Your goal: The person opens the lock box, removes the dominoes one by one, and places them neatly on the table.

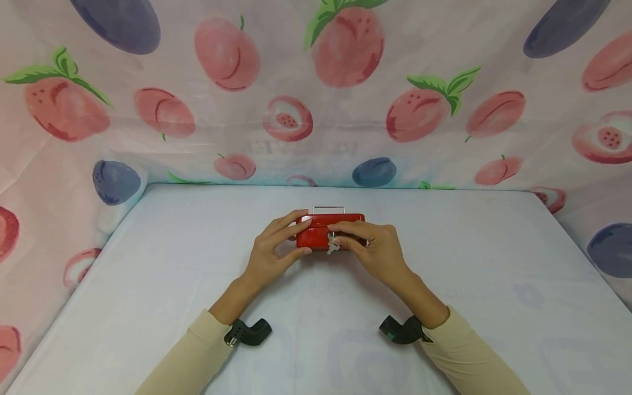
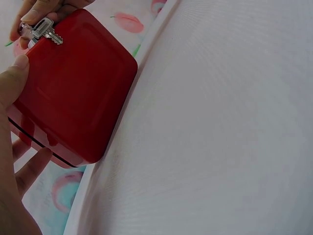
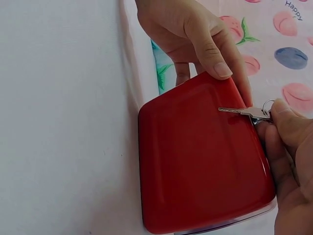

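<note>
A small red cash box (image 1: pixel 313 238) with a thin wire handle (image 1: pixel 328 207) is at the far middle of the white table. My left hand (image 1: pixel 270 249) grips its left end, the thumb against one face and the fingers spread along another side. With thumb and fingers, my right hand (image 1: pixel 382 252) pinches a small silver key at the lock on the box's front. Another key (image 3: pixel 239 111) hangs from the same ring across the broad red face. Fingers hide the lock itself and most of the pinched key. The lid looks closed in the head view.
The white-covered table (image 1: pixel 306 340) stretches around the box and toward me. Behind and beside it hangs a fruit-printed cloth (image 1: pixel 306 66). A black camera mount sits on each wrist, the left one (image 1: pixel 252 333) and the right one (image 1: pixel 402 330).
</note>
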Demonstrator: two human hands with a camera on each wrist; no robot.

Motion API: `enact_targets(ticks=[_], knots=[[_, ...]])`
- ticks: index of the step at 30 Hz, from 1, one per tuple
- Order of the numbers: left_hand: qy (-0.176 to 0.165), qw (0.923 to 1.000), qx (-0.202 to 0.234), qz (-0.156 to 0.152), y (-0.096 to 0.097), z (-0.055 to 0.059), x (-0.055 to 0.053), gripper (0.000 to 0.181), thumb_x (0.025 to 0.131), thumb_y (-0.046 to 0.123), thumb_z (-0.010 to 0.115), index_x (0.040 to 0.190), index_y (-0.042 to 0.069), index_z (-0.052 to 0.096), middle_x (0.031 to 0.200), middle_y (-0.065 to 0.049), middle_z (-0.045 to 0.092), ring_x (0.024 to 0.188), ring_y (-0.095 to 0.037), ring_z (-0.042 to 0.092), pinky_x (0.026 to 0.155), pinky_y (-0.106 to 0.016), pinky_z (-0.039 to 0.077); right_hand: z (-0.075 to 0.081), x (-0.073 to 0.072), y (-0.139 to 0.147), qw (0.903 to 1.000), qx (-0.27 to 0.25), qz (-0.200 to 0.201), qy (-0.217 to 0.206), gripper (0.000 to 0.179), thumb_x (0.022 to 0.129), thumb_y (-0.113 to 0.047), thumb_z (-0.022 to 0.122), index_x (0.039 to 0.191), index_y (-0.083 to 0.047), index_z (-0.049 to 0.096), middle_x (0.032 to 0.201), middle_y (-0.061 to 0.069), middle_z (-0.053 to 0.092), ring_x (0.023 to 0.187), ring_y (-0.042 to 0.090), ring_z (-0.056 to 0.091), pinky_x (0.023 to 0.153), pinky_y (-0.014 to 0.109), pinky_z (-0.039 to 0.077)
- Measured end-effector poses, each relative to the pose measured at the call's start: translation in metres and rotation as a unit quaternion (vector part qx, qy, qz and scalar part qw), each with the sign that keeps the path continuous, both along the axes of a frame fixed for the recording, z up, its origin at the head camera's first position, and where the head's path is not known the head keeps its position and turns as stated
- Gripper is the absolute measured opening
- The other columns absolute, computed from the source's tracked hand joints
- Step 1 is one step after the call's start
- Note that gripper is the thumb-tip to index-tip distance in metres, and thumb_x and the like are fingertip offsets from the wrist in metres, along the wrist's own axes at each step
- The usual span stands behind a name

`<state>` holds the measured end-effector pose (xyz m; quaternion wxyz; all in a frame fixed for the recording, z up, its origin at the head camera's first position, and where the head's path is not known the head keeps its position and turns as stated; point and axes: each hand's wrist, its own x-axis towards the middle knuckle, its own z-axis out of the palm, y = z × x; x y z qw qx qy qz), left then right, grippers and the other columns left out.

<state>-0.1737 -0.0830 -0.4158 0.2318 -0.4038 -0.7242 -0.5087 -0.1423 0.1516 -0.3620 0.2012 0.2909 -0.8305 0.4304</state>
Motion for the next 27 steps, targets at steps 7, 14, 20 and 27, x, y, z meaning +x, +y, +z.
enact_targets(ticks=[7,14,20,27], knots=[[0.009,0.9999,0.006,-0.003,0.0011,-0.0006,-0.0002,0.059,0.068,-0.004,0.082,0.124,0.001,0.063,0.133,-0.017,0.053,0.112,-0.032,0.052,0.08,-0.027,0.054,-0.0018,0.0003,-0.0006,1.0,-0.006,-0.004,-0.002,0.029,0.077,-0.008,0.079,0.106,-0.011,0.075,0.097,0.004,0.072,0.083,0.012,0.066,0.06,0.023,0.054],[0.006,1.0,0.004,0.002,0.0005,-0.0018,-0.0002,0.059,0.068,-0.003,0.083,0.124,0.001,0.063,0.134,-0.016,0.053,0.113,-0.03,0.051,0.079,-0.027,0.054,-0.003,-0.0009,-0.001,1.0,-0.008,0.002,0.0,0.03,0.077,-0.009,0.079,0.106,-0.011,0.075,0.098,0.004,0.072,0.085,0.014,0.067,0.063,0.023,0.055],[0.011,0.9999,0.007,0.002,0.0008,-0.0027,-0.0002,0.058,0.067,-0.002,0.084,0.121,-0.004,0.063,0.131,-0.022,0.053,0.113,-0.035,0.051,0.077,-0.032,0.055,-0.0009,-0.0039,0.0016,0.9994,0.001,0.031,0.013,0.035,0.073,-0.007,0.081,0.107,-0.01,0.075,0.096,0.002,0.072,0.077,0.011,0.064,0.062,0.023,0.055],[0.008,1.0,0.002,0.003,0.0007,-0.0026,-0.0008,0.059,0.068,-0.003,0.083,0.123,0.0,0.063,0.134,-0.017,0.053,0.112,-0.032,0.052,0.078,-0.031,0.055,-0.001,-0.0069,0.0023,0.9978,-0.011,0.054,0.037,0.036,0.073,-0.005,0.081,0.108,-0.007,0.074,0.098,0.002,0.071,0.086,0.015,0.063,0.065,0.022,0.055]])
